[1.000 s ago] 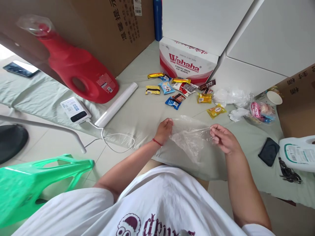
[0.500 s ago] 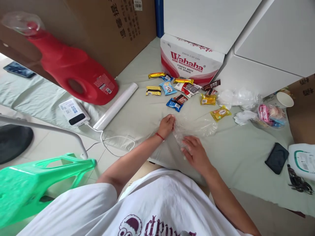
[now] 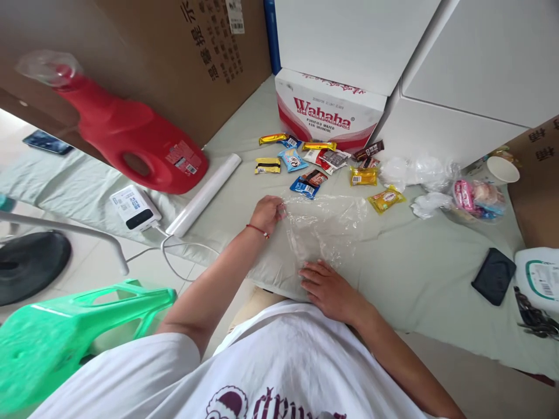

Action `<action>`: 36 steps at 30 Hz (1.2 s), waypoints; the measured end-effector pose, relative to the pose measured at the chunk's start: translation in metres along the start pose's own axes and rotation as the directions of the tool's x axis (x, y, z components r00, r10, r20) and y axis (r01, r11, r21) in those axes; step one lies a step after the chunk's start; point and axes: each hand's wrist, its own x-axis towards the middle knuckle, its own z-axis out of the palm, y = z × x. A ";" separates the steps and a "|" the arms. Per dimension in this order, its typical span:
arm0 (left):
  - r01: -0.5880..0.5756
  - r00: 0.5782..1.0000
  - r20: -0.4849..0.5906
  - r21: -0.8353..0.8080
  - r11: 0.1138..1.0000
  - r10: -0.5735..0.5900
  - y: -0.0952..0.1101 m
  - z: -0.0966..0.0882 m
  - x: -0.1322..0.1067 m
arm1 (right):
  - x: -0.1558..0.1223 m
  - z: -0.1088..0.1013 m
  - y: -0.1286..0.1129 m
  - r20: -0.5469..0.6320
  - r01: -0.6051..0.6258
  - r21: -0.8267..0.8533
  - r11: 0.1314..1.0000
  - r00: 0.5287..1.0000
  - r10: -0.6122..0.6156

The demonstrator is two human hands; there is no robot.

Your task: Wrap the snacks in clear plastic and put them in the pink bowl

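A clear, wrinkled sheet of thin plastic [image 3: 325, 224] lies on the green cloth in front of me. My left hand [image 3: 268, 214], with a red cord at the wrist, pinches the sheet's left edge. Flat on its near edge rests my right hand [image 3: 325, 288], fingers stretched out. Just beyond the sheet are a blue snack packet [image 3: 304, 187], a yellow packet [image 3: 386, 199] at its right corner and another yellow packet [image 3: 363, 176]. Several more small wrapped snacks, including a light-blue packet [image 3: 292, 159], are scattered behind these.
A Wahaha carton [image 3: 327, 110] stands at the back. To the left are a white roll [image 3: 204, 195], a cabled power bank [image 3: 135, 206] and a large red jug [image 3: 140, 137]. Crumpled plastic [image 3: 417, 171], a paper cup [image 3: 502, 173] and a black pouch [image 3: 493, 276] lie to the right.
My left hand has moved left with the plastic's edge, and the sheet is spread wider. My right hand has shifted nearer to me and left, and now lies flat.
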 end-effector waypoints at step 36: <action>-0.849 0.505 0.806 0.529 0.006 0.309 -0.075 -0.015 -0.046 | -0.065 -0.062 0.115 -0.179 -0.365 0.865 0.343 0.415 0.892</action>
